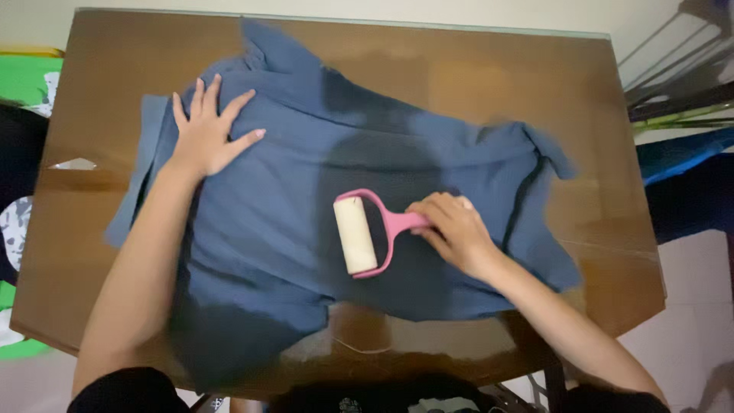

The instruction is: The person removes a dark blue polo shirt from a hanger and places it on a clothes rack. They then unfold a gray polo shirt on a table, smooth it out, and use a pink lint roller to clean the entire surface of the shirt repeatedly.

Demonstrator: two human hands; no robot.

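A dark blue short-sleeved cloth shirt [306, 191] lies spread out flat on a glossy brown wooden desk [489, 69], covering most of its middle. The left hand [205, 131] rests palm down on the shirt's upper left part, its grip spread wide, all fingers splayed and flat against the fabric, holding nothing. Just beyond those fingertips, toward the far edge of the desk, the shirt's collar area rises in a folded point, and just outside the hand a sleeve lies flat, running toward the desk's left edge.

The right hand [453, 229] has its grip pressed together around the pink plastic handle of a lint roller [365, 233], fingers curled over the handle's end so that the end is hidden. The roller's frame curves out from that grip toward the left hand, carrying an off-white cylinder of sticky paper that lies against the shirt near its middle, with its long axis running roughly away from the person. The two hands are well apart, with an open stretch of blue fabric between them.

On the far side of the right grip from the roller, the shirt's other sleeve and a dark seam line run toward the desk's right edge. Nearer the person than both grips, the hem of the shirt ends on the bare reflective desk. Off the desk beside the left grip sits something bright green [27, 76], too cut off to identify.
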